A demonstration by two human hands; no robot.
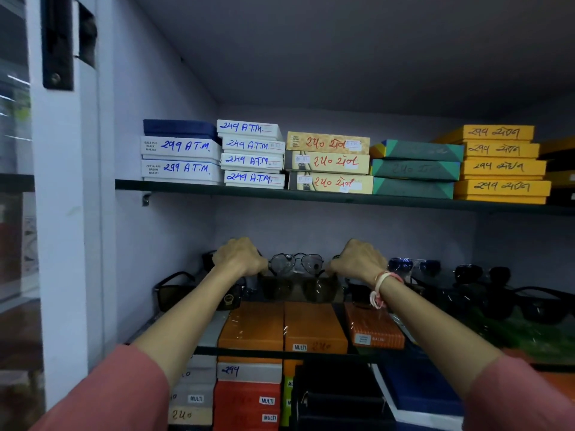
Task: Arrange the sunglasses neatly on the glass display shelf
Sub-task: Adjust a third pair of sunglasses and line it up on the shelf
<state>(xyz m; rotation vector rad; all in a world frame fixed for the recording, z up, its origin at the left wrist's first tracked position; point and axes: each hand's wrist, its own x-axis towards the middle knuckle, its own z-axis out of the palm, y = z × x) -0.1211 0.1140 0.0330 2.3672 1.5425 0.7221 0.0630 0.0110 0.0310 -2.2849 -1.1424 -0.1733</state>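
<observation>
Both arms reach straight out, from pink sleeves at 7 and 5 o'clock up toward the middle. The left hand (238, 256) is curled into a loose fist, knuckles up. The right hand (361, 259) is curled the same way, with a pink-and-white thread band (381, 287) around its wrist

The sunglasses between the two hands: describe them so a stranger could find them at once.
Look at the lower glass shelf, under the shelf of stacked boxes. Midway along its back row stand the sunglasses. Unlike the chunky dark pairs around them, they have thin wire rims.
</observation>
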